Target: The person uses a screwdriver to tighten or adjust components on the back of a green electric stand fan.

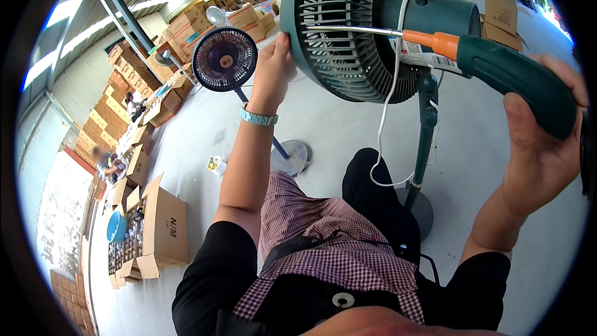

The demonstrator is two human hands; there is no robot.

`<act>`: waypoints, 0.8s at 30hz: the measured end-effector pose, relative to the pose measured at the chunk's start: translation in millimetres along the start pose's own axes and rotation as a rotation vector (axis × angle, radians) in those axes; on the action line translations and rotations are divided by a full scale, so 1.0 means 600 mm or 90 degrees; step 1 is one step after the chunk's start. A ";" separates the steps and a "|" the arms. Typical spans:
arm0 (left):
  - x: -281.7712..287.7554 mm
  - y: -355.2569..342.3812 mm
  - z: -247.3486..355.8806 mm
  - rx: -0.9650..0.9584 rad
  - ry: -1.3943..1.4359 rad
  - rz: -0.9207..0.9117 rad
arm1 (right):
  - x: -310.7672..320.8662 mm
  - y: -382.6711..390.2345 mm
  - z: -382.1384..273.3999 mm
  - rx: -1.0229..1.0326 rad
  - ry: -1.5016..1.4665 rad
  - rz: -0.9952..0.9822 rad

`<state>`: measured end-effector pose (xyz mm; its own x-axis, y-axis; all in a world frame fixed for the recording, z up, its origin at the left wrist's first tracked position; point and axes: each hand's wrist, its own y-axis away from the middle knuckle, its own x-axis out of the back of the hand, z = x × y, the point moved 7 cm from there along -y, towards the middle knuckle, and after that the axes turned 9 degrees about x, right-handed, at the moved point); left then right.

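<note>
My left hand (272,71) grips the outer rim of a dark green fan (329,65), whose slotted cage faces me side-on atop a green stand (426,124). A long screwdriver (510,87) with a green and orange handle is held in my right hand (535,155); its thin metal shaft runs level across the cage toward the rim near my left fingertips, though whether the tip touches is unclear. A white cord (376,165) hangs in a loop from the motor housing beside the stand.
A smaller dark fan (225,59) stands behind my left arm on a round base (289,155), near a small white container (216,165). Open cartons (165,230) and a blue basin (116,227) line the left, with two people (111,165) working among them and stacked boxes behind.
</note>
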<state>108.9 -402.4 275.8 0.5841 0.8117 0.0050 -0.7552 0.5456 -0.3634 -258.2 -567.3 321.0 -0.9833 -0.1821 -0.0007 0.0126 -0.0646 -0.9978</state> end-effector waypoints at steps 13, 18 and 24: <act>0.000 0.000 -0.001 -0.001 0.009 -0.011 | 0.001 -0.005 0.024 -0.030 -0.076 0.025; 0.000 0.000 -0.001 -0.001 0.008 -0.010 | 0.005 -0.004 0.028 -0.033 -0.080 0.023; 0.000 0.001 0.000 -0.004 0.005 -0.003 | 0.006 -0.004 0.028 -0.036 -0.081 0.020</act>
<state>108.6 -402.2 275.6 0.5906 0.8070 -0.0006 -0.7500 0.5486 -0.3696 -258.9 -584.3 324.5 -0.9513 -0.3070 -0.0272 0.0293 -0.0025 -0.9996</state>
